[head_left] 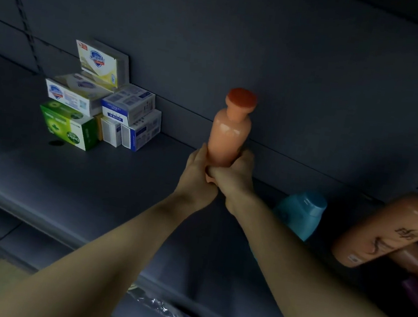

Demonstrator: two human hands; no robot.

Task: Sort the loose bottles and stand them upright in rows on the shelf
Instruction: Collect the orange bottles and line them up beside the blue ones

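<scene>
Peach bottle (pixel 228 137): upright on shelf (pixel 74 190), long axis vert., red cap (pixel 241 100) up. L hand (pixel 197 175) & R hand (pixel 236 179) both wrap its base. Teal bottle (pixel 300 213) near, to R.

My left hand (pixel 197 175) and right hand (pixel 236 179) grip the base of an upright peach bottle (pixel 228 137) above the shelf (pixel 69 184). Soap boxes (pixel 99 101) sit stacked at left; a teal bottle (pixel 300 215) lies at right.

The brand "Dettol" is read, askew, on the green box (pixel 69 126) at the left of the frame. A blue shield logo is borne by the yellow box (pixel 97 63) above it, its wording blurred. Dark brush characters on the lying peach bottle (pixel 387 230) at the right cannot be made out.
</scene>
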